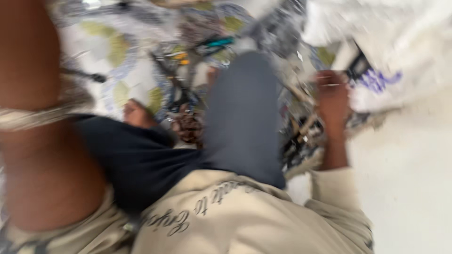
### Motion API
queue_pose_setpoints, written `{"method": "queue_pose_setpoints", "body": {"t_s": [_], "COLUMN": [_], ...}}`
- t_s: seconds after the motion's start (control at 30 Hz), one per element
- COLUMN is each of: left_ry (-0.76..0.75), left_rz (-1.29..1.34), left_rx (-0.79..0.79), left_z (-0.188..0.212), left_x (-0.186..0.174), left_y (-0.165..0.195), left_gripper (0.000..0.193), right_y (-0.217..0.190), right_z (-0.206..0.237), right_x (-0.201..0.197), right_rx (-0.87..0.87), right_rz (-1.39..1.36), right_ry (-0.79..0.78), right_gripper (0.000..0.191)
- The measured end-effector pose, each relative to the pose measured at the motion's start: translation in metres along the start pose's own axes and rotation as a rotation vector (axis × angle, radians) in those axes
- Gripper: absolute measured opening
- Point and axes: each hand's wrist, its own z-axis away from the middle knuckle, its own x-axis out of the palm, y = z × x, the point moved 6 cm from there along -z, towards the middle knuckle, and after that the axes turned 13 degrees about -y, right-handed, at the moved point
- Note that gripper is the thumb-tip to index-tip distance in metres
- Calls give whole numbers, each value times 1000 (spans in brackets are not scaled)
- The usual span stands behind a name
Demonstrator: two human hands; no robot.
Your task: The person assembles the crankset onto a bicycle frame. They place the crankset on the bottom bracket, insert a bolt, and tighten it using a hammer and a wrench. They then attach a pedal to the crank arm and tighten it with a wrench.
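View: a heavily blurred look down from the head camera is given; fine detail cannot be read anywhere.

Right hand: the right hand (332,94) is seen at about 2 o'clock from the picture's middle, raised at the end of a forearm that leaves a beige sleeve (335,188).

Right hand, state: the fingers appear curled inward rather than spread, but whether anything is pinched between them cannot be told through the blur.

Nearest thing: a white bag with purple marking (376,82) lies just beside the right hand, at 3 o'clock from it; touching or apart cannot be told.

Dark object: a small dark object (359,66) is seen at 1 o'clock from the right hand, against the bag's edge; its kind cannot be made out.

Tool clutter: a heap of mixed tools (301,136) is spread at 7 o'clock from the right hand, just beside the wrist.

Left side: a large bare forearm (42,141) fills the picture at 9 o'clock, with a pale band (33,116) across it; the left hand itself is not seen.

Legs: a grey trouser leg (242,117) is seen at the middle, and dark cloth (136,160) at 8 o'clock from it.

Ground cover: a patterned sheet with green shapes (113,51) is laid at 11 o'clock, with a teal-handled tool (217,43) and a long dark tool (174,84) on it.

Floor: a pale floor (409,178) is seen at 4 o'clock.
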Motion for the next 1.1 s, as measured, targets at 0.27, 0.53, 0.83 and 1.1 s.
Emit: {"method": "queue_pose_setpoints", "body": {"t_s": [0.27, 0.53, 0.83, 1.1], "left_ry": [1, -7, -60, -82], "left_rz": [1550, 1710, 1679, 1600], "left_rx": [-1102, -1205, -1161, -1191], "left_z": [169, 201, 209, 207], "left_x": [264, 317, 325, 324], "left_y": [5, 46, 50, 51], "left_gripper": [54, 82, 88, 91], "right_y": [52, -15, -45, 44], "right_z": [91, 116, 140, 126], "right_x": [179, 239, 263, 214], "right_rx": [480, 399, 265, 597], "right_rz": [-285, -515, -554, -577], "right_ry": [-488, -448, -961, 68], "right_gripper": [23, 57, 45, 24]}}
